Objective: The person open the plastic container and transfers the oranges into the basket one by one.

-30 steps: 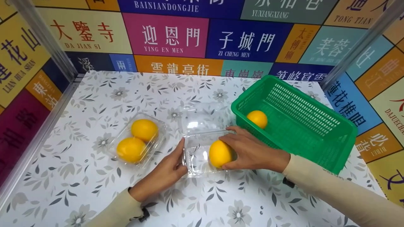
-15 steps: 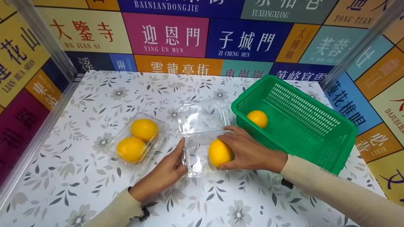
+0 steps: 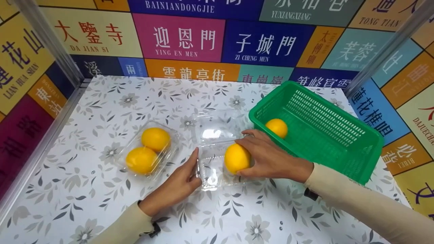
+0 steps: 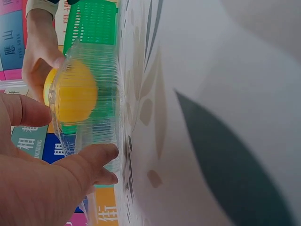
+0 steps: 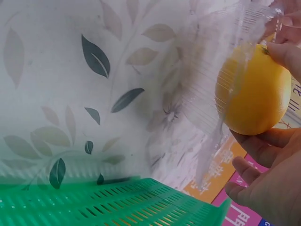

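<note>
My right hand (image 3: 271, 157) grips an orange (image 3: 237, 158), fingers on its far side and thumb on its near side. The orange is at the right half of an open clear plastic clamshell box (image 3: 211, 171), whose lid (image 3: 220, 126) is folded back behind it. In the right wrist view, the orange (image 5: 256, 92) shows its stem end near the thumb, beside the clear wall. My left hand (image 3: 176, 188) touches the box's left side with extended fingers. In the left wrist view, its fingertips (image 4: 109, 151) lie against the ribbed wall.
A second clear clamshell box (image 3: 169, 154) with two oranges (image 3: 141, 160) stands at the left. At the right, a green plastic basket (image 3: 325, 162) holds one orange (image 3: 276, 128). A printed wall (image 3: 176, 40) stands behind the flower-patterned tabletop (image 3: 203, 223).
The right hand and its orange have risen slightly in the head view. The clear lid has shifted, looking more upright half a second ago and flatter now. The left hand stays in place.
</note>
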`<state>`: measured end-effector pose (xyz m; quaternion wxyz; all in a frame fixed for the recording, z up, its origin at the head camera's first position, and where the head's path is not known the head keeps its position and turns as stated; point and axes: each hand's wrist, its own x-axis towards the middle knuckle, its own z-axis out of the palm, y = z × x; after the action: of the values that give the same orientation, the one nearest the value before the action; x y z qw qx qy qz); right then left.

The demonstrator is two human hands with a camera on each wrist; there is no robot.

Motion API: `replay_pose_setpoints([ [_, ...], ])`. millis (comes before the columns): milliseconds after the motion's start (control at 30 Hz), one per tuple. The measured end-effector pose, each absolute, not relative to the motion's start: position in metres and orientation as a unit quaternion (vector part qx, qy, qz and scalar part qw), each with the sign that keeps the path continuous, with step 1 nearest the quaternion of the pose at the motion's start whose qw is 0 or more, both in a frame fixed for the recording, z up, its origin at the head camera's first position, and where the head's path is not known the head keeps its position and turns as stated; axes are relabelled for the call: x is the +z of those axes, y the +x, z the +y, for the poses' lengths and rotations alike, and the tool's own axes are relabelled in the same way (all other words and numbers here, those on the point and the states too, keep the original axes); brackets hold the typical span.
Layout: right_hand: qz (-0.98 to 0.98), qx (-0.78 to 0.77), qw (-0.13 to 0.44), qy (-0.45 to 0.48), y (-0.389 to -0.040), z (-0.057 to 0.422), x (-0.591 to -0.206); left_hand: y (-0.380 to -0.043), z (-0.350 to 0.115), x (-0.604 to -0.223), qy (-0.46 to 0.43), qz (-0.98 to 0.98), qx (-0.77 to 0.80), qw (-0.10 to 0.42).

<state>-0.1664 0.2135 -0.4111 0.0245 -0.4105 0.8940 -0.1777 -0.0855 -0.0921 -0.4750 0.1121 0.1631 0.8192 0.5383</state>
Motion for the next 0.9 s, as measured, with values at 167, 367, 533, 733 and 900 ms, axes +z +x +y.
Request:
replay_pose_setpoints([
  [167,0.894,-0.180,0.011,-0.409,-0.168,0.216,-0.405,-0.085,-0.093,-0.475,0.164,0.817,0.542,0.114],
  [367,0.893,-0.193,0.005,-0.407,-0.168,0.219,-0.401,-0.085,-0.092,-0.476,0.166,0.814,0.545,0.114],
  [533,0.895,-0.196,-0.004,-0.401,-0.169,0.221,-0.397,-0.085,-0.092,-0.475,0.166,0.815,0.543,0.114],
  [733,0.901,-0.205,0.006,-0.381,-0.171,0.222,-0.390,-0.086,-0.092,-0.476,0.168,0.816,0.542,0.110],
  [900,0.905,-0.205,0.007,-0.372,-0.171,0.224,-0.385,-0.086,-0.092,-0.476,0.166,0.812,0.547,0.117],
])
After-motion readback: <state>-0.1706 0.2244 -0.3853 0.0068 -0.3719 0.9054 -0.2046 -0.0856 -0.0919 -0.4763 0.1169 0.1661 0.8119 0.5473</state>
